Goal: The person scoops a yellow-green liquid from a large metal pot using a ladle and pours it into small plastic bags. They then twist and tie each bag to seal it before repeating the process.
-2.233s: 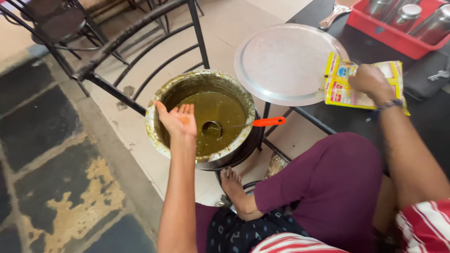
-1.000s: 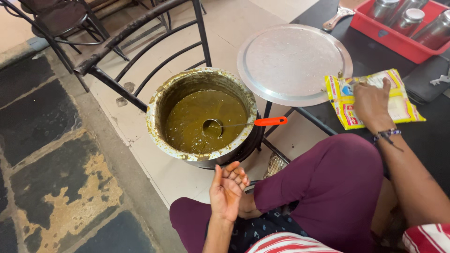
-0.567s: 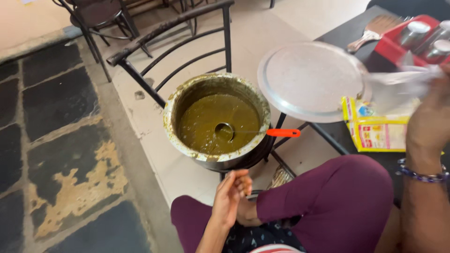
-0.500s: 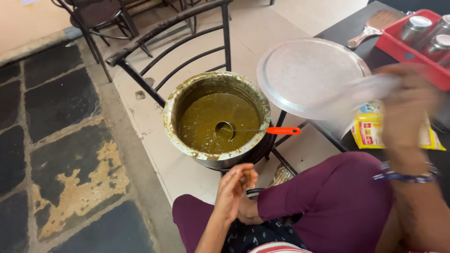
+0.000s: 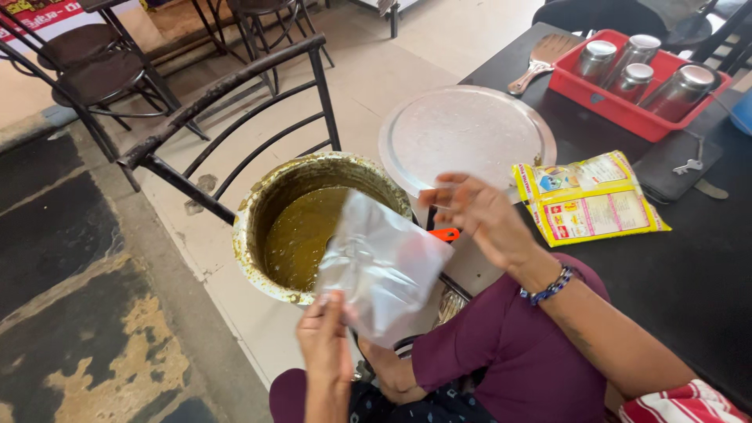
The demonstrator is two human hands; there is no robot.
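Black counter (image 5: 611, 313) carries our supplies on the right: a round metal lid (image 5: 468, 135) laid flat, off its pot, a red tray (image 5: 627, 106) of steel cups, and a yellow packet (image 5: 589, 197) just beside our right hand. Below us a big metal pot (image 5: 276, 205) of green-brown liquid stands uncovered on the floor, close to our knee so it is easy to reach. Over its rim we hold a clear plastic bag (image 5: 381, 266). Our left hand (image 5: 327, 342) pinches its lower corner shut-fingered, keeping it up, while our right hand (image 5: 479, 215) hovers open, fingers spread, near its top edge.
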